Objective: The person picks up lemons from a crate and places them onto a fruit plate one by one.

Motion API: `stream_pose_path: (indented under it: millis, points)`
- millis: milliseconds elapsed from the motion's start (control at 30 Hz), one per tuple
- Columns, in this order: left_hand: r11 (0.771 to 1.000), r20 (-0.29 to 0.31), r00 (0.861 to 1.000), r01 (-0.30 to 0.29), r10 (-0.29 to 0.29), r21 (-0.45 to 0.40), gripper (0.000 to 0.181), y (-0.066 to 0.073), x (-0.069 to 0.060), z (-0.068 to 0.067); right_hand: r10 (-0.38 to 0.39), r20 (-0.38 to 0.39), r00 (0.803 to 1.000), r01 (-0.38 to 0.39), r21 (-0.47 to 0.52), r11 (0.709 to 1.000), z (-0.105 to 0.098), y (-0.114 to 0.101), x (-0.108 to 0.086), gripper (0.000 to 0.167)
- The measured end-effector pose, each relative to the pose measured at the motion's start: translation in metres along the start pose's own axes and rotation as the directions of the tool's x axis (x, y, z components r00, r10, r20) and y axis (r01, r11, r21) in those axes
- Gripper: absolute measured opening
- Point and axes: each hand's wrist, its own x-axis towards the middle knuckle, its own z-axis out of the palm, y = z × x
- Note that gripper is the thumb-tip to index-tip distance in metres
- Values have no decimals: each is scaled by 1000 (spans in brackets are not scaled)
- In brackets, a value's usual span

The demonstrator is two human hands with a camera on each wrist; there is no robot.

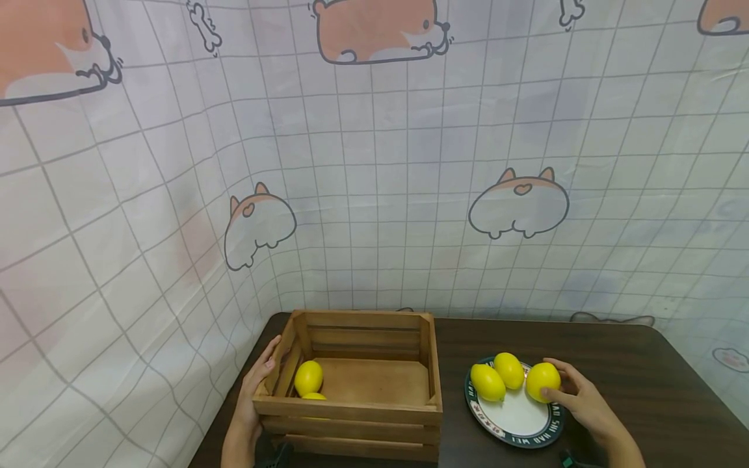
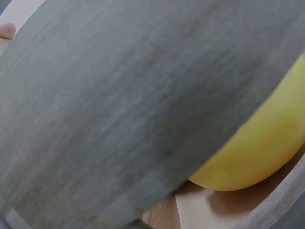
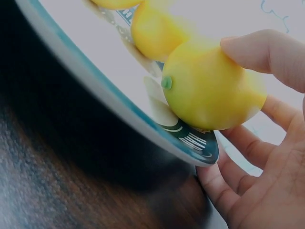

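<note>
My right hand (image 1: 585,400) pinches a yellow lemon (image 1: 543,382) at the right side of a white plate (image 1: 523,419) with a dark lettered rim. In the right wrist view the thumb lies on top of this lemon (image 3: 214,88), with other fingers below it and by the plate rim. Two more lemons (image 1: 487,382) sit together on the plate. On the left, a slatted wooden crate (image 1: 351,409) holds two lemons (image 1: 309,377) near its left wall. My left hand (image 1: 253,383) rests along the outside of that wall, its fingers fairly straight.
Crate and plate stand side by side on a dark brown table (image 1: 456,341), with a gap between them. A white grid-patterned cloth (image 1: 386,195) with cartoon dogs hangs behind the table and along its left. The crate wall (image 2: 119,105) fills most of the left wrist view.
</note>
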Motion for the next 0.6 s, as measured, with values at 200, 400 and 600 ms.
stream_pose_path:
  millis: [200,400,600]
  points:
    - [1000,-2,1000,5,-5,-2,58,1,-1,0,-6,4,1000,6,-5,1000,1,-2,0,76]
    - [1000,-1,1000,2,-2,-3,61,1,0,1,3,4,1000,-3,11,1000,2,-5,-1,76]
    - [1000,-2,1000,8,-8,-8,60,2,0,1,21,7,1000,-21,7,1000,2,-7,-1,76]
